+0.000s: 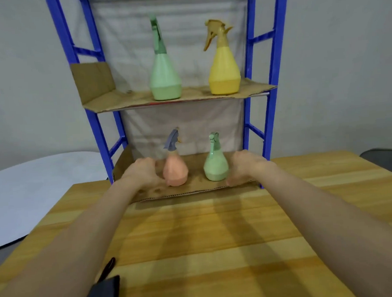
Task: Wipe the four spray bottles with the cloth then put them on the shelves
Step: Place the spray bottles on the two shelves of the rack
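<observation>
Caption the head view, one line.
Left hand and right hand flank pink bottle and small green bottle on lower shelf; tall green bottle, yellow bottle above.

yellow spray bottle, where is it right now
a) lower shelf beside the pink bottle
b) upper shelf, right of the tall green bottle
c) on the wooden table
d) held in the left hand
B: the yellow spray bottle stands upright on the upper shelf, to the right of the tall green bottle, with no hand on it.
</observation>
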`<state>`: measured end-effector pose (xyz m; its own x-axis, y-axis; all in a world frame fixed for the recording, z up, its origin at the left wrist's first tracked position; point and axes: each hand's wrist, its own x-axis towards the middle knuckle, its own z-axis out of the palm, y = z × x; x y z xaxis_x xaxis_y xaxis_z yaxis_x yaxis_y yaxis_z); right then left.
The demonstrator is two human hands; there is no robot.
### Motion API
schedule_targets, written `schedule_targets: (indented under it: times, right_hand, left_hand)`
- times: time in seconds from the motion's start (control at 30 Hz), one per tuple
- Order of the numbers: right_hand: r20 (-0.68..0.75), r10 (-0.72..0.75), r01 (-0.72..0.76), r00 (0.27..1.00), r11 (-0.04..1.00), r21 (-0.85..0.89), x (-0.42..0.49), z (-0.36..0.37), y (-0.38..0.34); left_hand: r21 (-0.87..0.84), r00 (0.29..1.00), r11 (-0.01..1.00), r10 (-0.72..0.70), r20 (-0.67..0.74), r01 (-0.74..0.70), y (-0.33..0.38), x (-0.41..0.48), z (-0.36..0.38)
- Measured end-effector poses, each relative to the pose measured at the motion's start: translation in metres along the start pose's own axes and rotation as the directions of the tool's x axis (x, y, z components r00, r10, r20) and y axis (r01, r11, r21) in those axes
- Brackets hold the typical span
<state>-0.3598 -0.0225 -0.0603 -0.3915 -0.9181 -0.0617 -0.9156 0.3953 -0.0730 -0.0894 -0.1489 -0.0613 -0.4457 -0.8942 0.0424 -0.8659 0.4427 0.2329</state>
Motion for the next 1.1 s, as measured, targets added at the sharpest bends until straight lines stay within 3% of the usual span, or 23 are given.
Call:
schedule_targets:
  times: [0.2,0.43,0.53,0.67,0.83,0.93,1.1]
  right_hand:
    - [-0.011,-0.055,0.054,0.998,0.997,-0.063,-0.056,-0.076,-0.006]
    - [-0.214,-0.153,0.136,0.965,0.986,-0.093,-0.086,-0.172,-0.016]
    - [-0.342,-0.125,0.119,0.931,0.992,-0.038,-0.074,-0.202,-0.018]
    - [-0.537,0.059,0.062,0.841,0.977,0.205,-0.040,-0.217,-0.015]
    - [-0.514,0.191,0.044,0.836,0.911,0.410,0.003,-0.209,-0.021]
    - [-0.504,0.229,0.021,0.832,0.897,0.442,0.027,-0.200,-0.028]
    - [-0.609,0.193,-0.002,0.769,0.954,0.299,0.049,-0.194,-0.036]
  left_hand:
    - [0.304,0.995,0.948,0.102,-0.003,-0.096,0.015,-0.053,-0.065]
    - [0.350,0.961,0.928,0.202,-0.187,-0.127,0.037,-0.065,-0.146]
    - [0.280,0.934,0.954,0.195,-0.300,-0.109,0.046,-0.050,-0.172]
    - [-0.038,0.877,0.996,0.057,-0.478,-0.086,0.055,-0.015,-0.190]
    - [-0.359,0.892,0.929,-0.087,-0.443,-0.088,0.066,0.040,-0.188]
    - [-0.368,0.868,0.928,-0.143,-0.475,-0.049,0.079,0.067,-0.177]
    - [-0.309,0.837,0.947,-0.234,-0.495,0.082,0.101,0.093,-0.169]
